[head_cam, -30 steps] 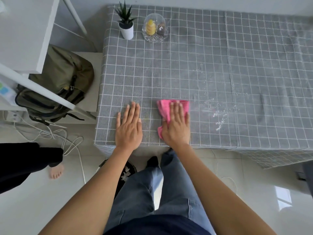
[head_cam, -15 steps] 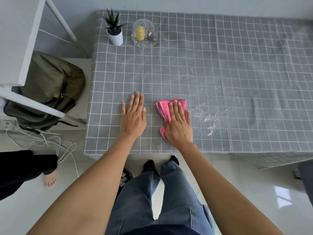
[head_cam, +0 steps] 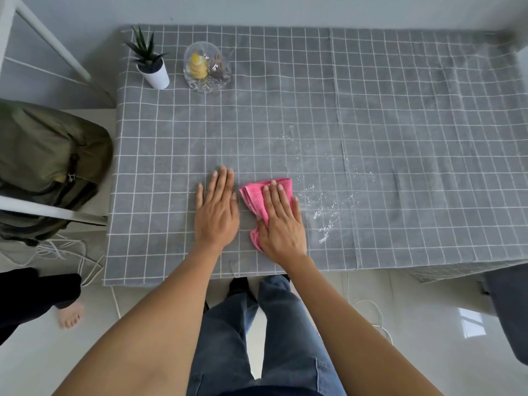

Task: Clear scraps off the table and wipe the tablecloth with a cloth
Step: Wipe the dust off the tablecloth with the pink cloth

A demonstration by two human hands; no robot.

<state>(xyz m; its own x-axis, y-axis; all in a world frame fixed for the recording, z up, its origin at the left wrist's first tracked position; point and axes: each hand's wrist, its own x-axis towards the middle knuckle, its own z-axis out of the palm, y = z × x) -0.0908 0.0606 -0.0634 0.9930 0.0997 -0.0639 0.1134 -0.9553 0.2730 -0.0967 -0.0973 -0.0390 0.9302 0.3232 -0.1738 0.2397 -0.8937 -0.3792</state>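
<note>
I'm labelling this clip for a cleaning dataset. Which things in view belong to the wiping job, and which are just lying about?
Job: pink cloth under the right hand; left hand flat on the tablecloth; white crumbs.

Lying about: potted plant; glass dish; green backpack; floor cables.

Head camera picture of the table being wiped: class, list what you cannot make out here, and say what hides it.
1. The part of the pink cloth that lies under the right hand in the head view.
2. The tablecloth under the flat left hand.
3. What the white specks are: too small to tell.
4. The contents of the glass dome, blurred by the glass.
5. The backpack, cut off by the left edge.
</note>
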